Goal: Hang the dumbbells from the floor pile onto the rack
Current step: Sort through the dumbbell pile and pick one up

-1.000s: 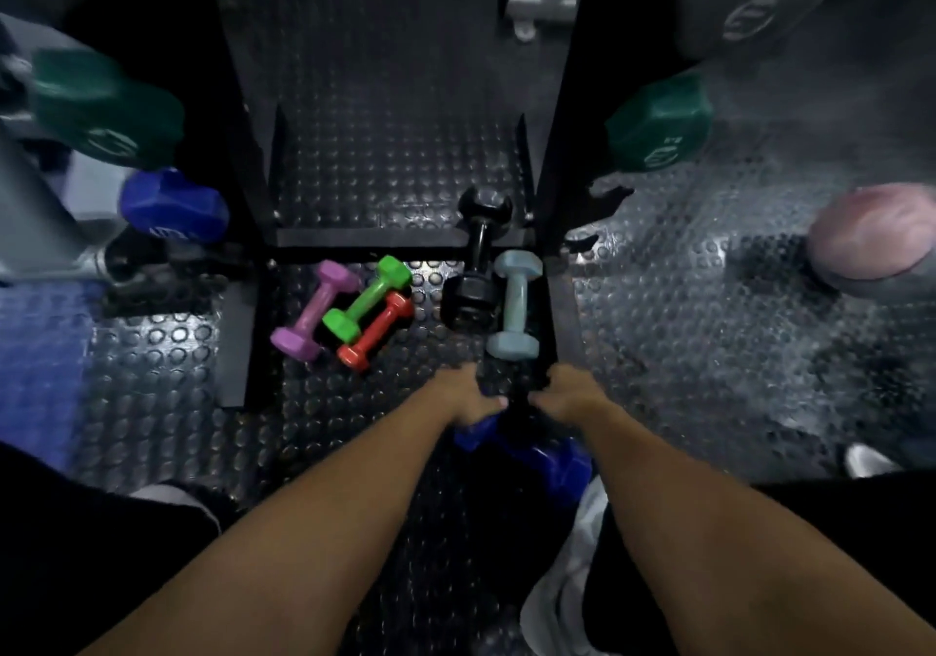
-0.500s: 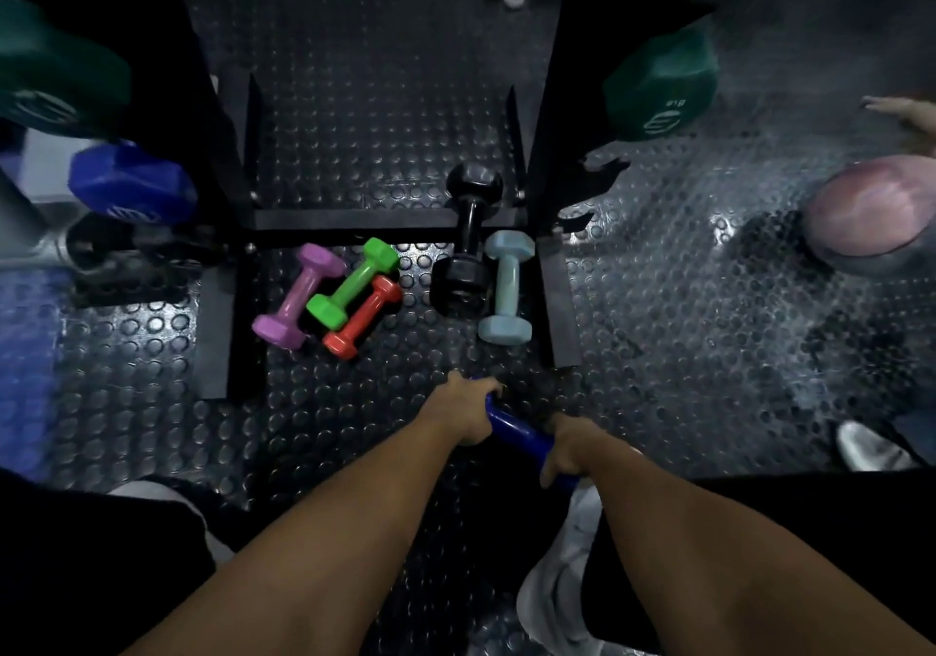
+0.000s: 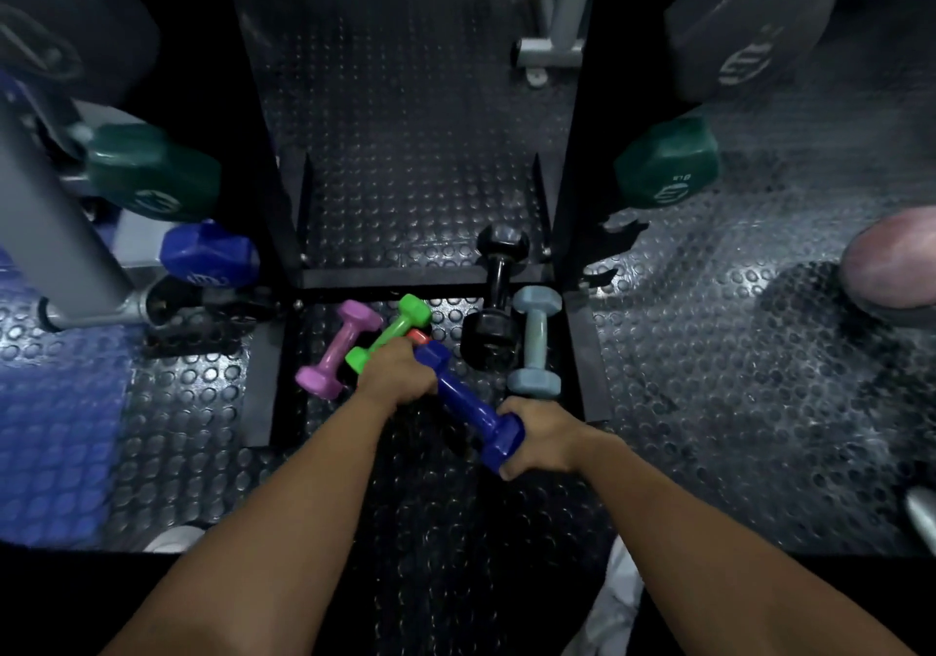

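Observation:
A dark blue dumbbell is held off the floor, lying diagonally between both hands. My left hand grips its upper-left end and my right hand grips its lower-right end. Beyond them the floor pile lies inside the black rack base: a purple dumbbell, a green dumbbell, a red dumbbell mostly hidden behind my left hand, a black dumbbell and a pale blue dumbbell.
The rack's black uprights rise left and right. Dumbbells hang on it: green and blue on the left, green and grey on the right. A pink ball sits at far right on the studded rubber floor.
Both hands have lifted the blue dumbbell higher and carried it forward and left, over the edge of the pile. My left hand now covers most of the red dumbbell.

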`<control>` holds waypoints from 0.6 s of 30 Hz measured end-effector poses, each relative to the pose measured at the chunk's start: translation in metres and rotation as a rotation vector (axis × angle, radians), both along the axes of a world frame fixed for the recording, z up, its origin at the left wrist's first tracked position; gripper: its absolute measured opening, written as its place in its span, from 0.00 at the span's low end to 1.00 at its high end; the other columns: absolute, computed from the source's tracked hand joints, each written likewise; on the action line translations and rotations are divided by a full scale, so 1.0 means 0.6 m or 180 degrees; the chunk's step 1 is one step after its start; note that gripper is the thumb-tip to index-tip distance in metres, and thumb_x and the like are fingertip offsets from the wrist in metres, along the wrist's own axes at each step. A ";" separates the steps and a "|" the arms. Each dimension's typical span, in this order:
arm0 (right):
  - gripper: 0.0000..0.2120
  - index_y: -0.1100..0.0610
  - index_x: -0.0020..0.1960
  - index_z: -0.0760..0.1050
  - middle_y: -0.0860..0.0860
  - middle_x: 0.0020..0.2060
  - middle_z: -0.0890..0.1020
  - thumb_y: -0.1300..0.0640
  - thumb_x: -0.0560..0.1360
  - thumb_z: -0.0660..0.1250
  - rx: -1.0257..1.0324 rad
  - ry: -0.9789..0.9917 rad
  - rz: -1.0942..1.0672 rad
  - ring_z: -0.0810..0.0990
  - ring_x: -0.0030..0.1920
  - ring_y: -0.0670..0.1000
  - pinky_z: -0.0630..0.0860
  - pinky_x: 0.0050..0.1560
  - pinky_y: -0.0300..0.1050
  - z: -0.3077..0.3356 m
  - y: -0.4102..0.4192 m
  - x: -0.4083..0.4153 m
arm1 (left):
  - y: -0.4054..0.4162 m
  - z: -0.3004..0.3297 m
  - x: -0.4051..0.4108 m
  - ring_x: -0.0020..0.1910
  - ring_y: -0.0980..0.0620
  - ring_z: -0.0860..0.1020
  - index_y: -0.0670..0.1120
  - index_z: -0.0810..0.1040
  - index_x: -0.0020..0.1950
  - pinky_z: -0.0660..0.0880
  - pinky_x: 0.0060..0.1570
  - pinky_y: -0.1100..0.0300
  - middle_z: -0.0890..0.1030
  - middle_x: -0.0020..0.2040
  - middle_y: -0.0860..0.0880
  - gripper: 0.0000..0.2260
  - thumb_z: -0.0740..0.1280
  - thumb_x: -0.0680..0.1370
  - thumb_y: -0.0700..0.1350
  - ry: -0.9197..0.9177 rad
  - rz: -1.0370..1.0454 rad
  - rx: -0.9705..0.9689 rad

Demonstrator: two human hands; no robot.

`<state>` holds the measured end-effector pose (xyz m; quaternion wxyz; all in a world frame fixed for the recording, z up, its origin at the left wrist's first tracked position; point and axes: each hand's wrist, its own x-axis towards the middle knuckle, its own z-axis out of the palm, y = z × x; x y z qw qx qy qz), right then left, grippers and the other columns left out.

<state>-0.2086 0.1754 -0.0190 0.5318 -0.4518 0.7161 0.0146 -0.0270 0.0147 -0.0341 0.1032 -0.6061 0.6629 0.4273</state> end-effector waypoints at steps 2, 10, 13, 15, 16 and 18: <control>0.34 0.44 0.58 0.75 0.45 0.51 0.82 0.46 0.57 0.85 -0.0177 -0.0138 -0.0155 0.82 0.50 0.47 0.80 0.54 0.45 0.012 -0.001 0.009 | -0.028 0.018 0.006 0.48 0.47 0.82 0.53 0.80 0.55 0.81 0.55 0.54 0.83 0.49 0.49 0.23 0.81 0.63 0.44 0.0224 0.0032 0.0068; 0.33 0.44 0.62 0.76 0.46 0.52 0.85 0.49 0.60 0.84 -0.0622 -0.0816 -0.1460 0.86 0.50 0.47 0.84 0.55 0.46 0.076 0.001 0.028 | -0.061 0.096 -0.074 0.48 0.50 0.83 0.58 0.84 0.59 0.80 0.56 0.53 0.86 0.49 0.54 0.26 0.81 0.63 0.58 0.0542 -0.0305 -0.0754; 0.25 0.48 0.62 0.81 0.53 0.55 0.87 0.57 0.67 0.82 -0.0732 -0.1466 -0.2190 0.86 0.55 0.54 0.82 0.60 0.50 0.105 0.017 0.030 | -0.042 0.111 -0.132 0.52 0.48 0.84 0.60 0.82 0.64 0.80 0.55 0.53 0.86 0.55 0.53 0.25 0.79 0.68 0.58 0.0566 -0.0656 -0.1075; 0.22 0.51 0.62 0.82 0.58 0.56 0.86 0.62 0.70 0.78 -0.0780 -0.1832 -0.2715 0.85 0.58 0.59 0.81 0.63 0.58 0.118 0.038 0.032 | -0.028 0.125 -0.168 0.57 0.46 0.82 0.57 0.82 0.64 0.79 0.59 0.51 0.85 0.58 0.51 0.23 0.79 0.70 0.56 0.0601 -0.0982 -0.1281; 0.23 0.51 0.64 0.82 0.58 0.57 0.86 0.64 0.71 0.77 -0.0808 -0.1949 -0.2912 0.85 0.59 0.60 0.80 0.64 0.60 0.122 0.048 0.029 | -0.020 0.131 -0.186 0.58 0.46 0.82 0.56 0.83 0.63 0.78 0.60 0.50 0.85 0.58 0.51 0.22 0.79 0.70 0.55 0.0665 -0.1113 -0.1363; 0.26 0.50 0.66 0.80 0.56 0.58 0.86 0.66 0.71 0.75 -0.0857 -0.2093 -0.3240 0.85 0.59 0.59 0.79 0.65 0.59 0.128 0.066 0.019 | -0.001 0.136 -0.218 0.59 0.45 0.81 0.54 0.83 0.64 0.77 0.61 0.51 0.85 0.59 0.49 0.21 0.78 0.71 0.53 0.0874 -0.1259 -0.1465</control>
